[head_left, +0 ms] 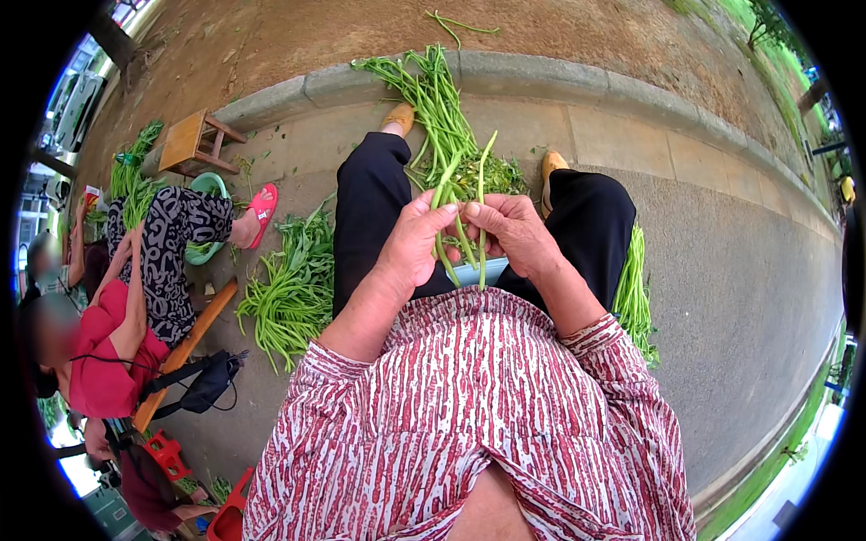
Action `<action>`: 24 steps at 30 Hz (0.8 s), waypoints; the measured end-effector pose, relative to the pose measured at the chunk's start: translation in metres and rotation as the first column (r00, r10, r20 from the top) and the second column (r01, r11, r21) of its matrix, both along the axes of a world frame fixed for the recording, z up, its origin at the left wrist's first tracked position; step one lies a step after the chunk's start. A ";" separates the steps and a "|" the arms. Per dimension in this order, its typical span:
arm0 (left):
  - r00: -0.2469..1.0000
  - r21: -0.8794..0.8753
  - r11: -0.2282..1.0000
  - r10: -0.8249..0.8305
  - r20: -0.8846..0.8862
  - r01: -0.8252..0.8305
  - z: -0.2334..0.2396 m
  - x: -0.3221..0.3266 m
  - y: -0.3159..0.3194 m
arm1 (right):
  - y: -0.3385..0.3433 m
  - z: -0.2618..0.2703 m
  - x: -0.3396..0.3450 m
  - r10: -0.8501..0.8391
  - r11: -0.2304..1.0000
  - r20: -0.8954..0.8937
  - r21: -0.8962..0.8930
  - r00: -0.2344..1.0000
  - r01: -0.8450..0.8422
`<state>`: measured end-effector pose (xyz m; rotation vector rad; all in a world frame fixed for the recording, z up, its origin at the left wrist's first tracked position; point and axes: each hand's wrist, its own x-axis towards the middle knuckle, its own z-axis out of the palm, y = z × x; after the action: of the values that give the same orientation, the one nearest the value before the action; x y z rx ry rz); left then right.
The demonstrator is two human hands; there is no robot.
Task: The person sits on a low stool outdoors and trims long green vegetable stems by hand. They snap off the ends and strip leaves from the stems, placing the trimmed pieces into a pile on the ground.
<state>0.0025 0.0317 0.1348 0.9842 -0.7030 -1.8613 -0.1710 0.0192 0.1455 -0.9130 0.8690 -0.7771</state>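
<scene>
My left hand (416, 237) grips several green vegetable stems (444, 177) between thumb and fingers, over my lap. Close beside it, my right hand (511, 230) pinches one long green stem (483, 169) that stands nearly upright in the view. Beyond the hands, a heap of long leafy stems (436, 111) reaches from between my feet to the kerb. Loose leaves (497, 174) lie beside that heap. Partly hidden under my hands is a light blue container (480, 272).
Leafy greens (291, 284) lie on the pavement at my left, and a stem bundle (632, 297) lies beside my right leg. Further left are a wooden stool (183, 142), a green basin (218, 182), a wooden bench (196, 341) and seated people handling greens. A concrete kerb (534, 73) crosses ahead.
</scene>
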 end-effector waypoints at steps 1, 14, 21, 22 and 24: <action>1.000 -0.008 1.000 -0.008 0.024 0.008 -0.002 -0.002 0.002 | 0.001 -0.003 -0.002 0.010 1.000 -0.015 -0.009 1.000 -0.010; 0.974 -0.174 0.984 0.017 0.225 0.023 -0.009 -0.014 0.012 | 0.006 -0.009 0.003 -0.044 0.999 -0.061 0.027 0.997 0.046; 0.895 -0.218 0.975 0.054 0.443 0.049 -0.008 -0.022 0.015 | 0.007 0.008 0.011 -0.012 0.993 -0.102 -0.120 0.995 0.000; 0.865 -0.261 0.965 0.097 0.492 0.040 -0.009 -0.027 0.017 | 0.007 0.008 0.012 0.001 0.995 -0.067 -0.099 0.998 -0.008; 0.834 -0.300 0.952 0.121 0.539 0.055 -0.013 -0.031 0.020 | 0.005 0.000 0.011 -0.002 0.983 -0.138 -0.180 0.990 -0.023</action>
<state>-0.0286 0.0516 0.1221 1.3286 -1.2681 -1.3687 -0.1596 0.0247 0.1458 -1.1424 0.9231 -0.8002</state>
